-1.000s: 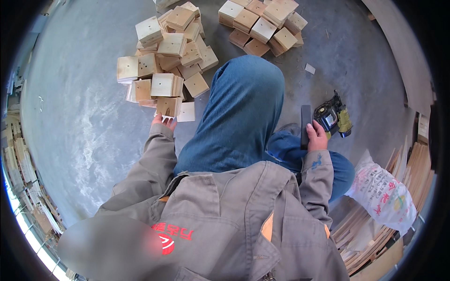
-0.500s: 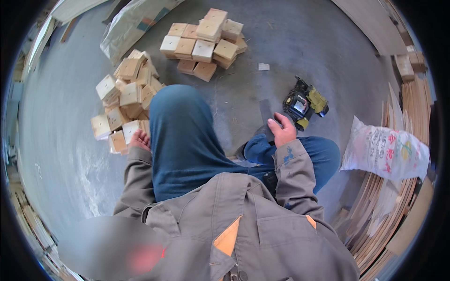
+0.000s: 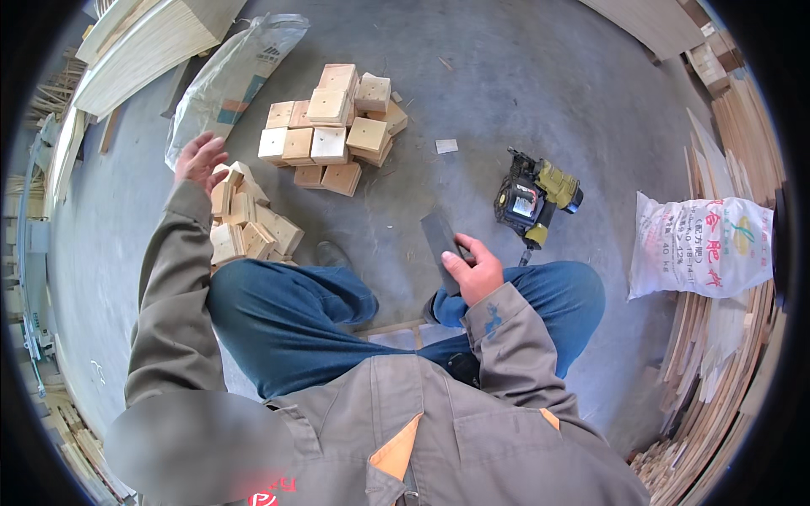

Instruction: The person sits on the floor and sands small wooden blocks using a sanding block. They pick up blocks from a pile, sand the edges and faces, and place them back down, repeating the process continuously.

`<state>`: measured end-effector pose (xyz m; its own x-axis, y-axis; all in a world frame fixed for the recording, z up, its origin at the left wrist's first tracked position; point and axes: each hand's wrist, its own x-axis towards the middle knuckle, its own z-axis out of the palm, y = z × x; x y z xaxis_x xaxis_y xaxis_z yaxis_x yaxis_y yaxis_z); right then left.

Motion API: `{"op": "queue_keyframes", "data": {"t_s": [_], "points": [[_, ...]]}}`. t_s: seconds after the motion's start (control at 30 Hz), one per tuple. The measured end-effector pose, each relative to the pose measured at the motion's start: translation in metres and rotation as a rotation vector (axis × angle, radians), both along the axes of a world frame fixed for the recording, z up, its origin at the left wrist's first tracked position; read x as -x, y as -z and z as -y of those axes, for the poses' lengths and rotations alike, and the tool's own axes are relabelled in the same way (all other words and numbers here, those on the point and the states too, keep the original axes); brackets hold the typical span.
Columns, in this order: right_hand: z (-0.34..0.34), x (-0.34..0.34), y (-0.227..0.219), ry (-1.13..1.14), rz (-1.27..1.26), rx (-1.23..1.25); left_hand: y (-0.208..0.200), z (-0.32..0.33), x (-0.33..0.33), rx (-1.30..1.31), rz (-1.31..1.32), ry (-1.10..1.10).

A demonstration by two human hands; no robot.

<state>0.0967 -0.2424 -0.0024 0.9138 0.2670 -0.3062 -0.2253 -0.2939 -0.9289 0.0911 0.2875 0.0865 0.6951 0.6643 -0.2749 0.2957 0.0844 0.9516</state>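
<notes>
A smooth grey floor (image 3: 472,76) is flanked by stacked pale-wood boards (image 3: 721,367) at R. On these a white printed sack (image 3: 704,244) is set. Sq. pale-wood blocks (image 3: 329,126) are heaped fwd & L. A blk/olive power tool (image 3: 540,198) is laid fwd of R knee. L hand (image 3: 201,160) is held w/ fingers loosely spread nr blocks. By R hand (image 3: 475,268) a dark flat rect. bar (image 3: 438,240) is gripped betw. knees, long axis fwd & slightly L, far end pointed away from body.
</notes>
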Motion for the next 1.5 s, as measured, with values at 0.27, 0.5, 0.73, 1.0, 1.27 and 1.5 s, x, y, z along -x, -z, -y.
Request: {"op": "queue_keyframes", "data": {"t_s": [0.27, 0.5, 0.73, 1.0, 1.27, 1.5], "points": [[-0.012, -0.005, -0.031, -0.146, 0.112, 0.115, 0.075, 0.069, -0.117, -0.17, -0.183, 0.133], [-0.016, -0.017, -0.055, -0.24, 0.118, 0.014, 0.137, 0.075, -0.174, -0.603, -0.409, 0.17], [-0.013, -0.027, -0.059, -0.246, 0.029, -0.01, 0.174, 0.084, -0.223, -0.749, -0.564, 0.176], [-0.008, -0.03, -0.059, -0.25, -0.015, -0.017, 0.203, 0.078, -0.241, -0.7, -0.462, 0.181], [-0.005, -0.024, -0.061, -0.215, 0.07, -0.029, 0.188, 0.079, -0.205, -0.122, -0.517, -0.054], [-0.001, -0.008, -0.061, -0.191, 0.242, 0.026, 0.148, 0.122, -0.123, 0.537, -0.261, 0.0]]}}
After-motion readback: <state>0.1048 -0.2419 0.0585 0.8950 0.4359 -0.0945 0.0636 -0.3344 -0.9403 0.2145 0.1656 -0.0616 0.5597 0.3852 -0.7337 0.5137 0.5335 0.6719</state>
